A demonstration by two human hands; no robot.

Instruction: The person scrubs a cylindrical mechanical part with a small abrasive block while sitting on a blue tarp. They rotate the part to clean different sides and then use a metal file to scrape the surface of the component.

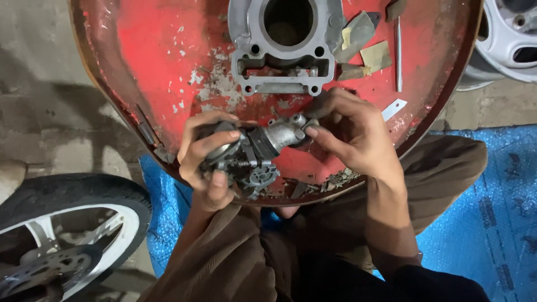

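Observation:
My left hand [204, 159] grips a grey metal carburettor [249, 159], fingers wrapped over its round body and thumb under it. My right hand [349, 131] pinches the pale intake pipe [282, 133] joined to the carburettor's right end, fingertips on its flange. Both hands hold the part just above the near rim of a round red metal drum lid [168, 61]. Behind them on the lid stands a grey engine cylinder block [285, 47] with a wide round bore.
Scraps of sandpaper [376, 56] and a thin metal strip [398, 53] lie on the lid's right side. A motorcycle wheel with tyre [67, 235] lies lower left, a silver rim [512, 39] upper right. A blue tarp [481, 212] covers the floor under my knees.

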